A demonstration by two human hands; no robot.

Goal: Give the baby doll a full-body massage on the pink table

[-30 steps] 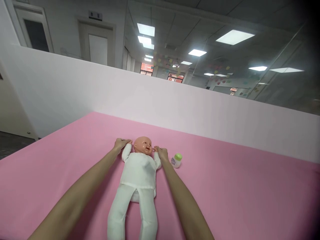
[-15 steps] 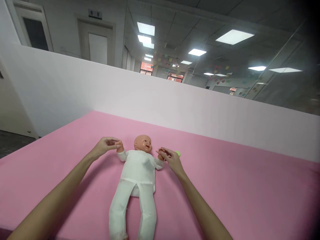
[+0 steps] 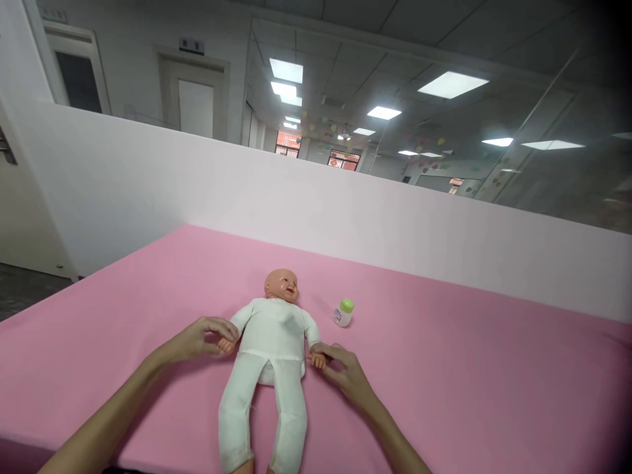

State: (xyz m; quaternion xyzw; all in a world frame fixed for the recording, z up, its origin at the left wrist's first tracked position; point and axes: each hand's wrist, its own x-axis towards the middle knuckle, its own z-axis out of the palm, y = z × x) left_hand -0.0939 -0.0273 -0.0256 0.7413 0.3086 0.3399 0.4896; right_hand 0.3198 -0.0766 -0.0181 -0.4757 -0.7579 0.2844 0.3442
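A baby doll [image 3: 271, 342] in a white suit lies on its back on a pink padded surface [image 3: 444, 368], its head away from me. My left hand [image 3: 198, 340] curls around the doll's hand [image 3: 226, 345] on the left side of its body. On the other side, my right hand [image 3: 344, 370] holds the doll's other hand [image 3: 318, 360] between fingers and thumb. A small white bottle with a green cap [image 3: 343, 313] stands upright beyond my right hand, apart from the doll's shoulder.
A white partition wall [image 3: 316, 217] rises along the far side of the pink surface. The surface's left corner drops to a dark floor [image 3: 29, 293]. Beyond the partition are a door [image 3: 195, 105] and glass walls.
Both my hands have moved toward me, drawing the doll's arms down from beside its head to its sides. The bottle, partly hidden before, now shows fully.
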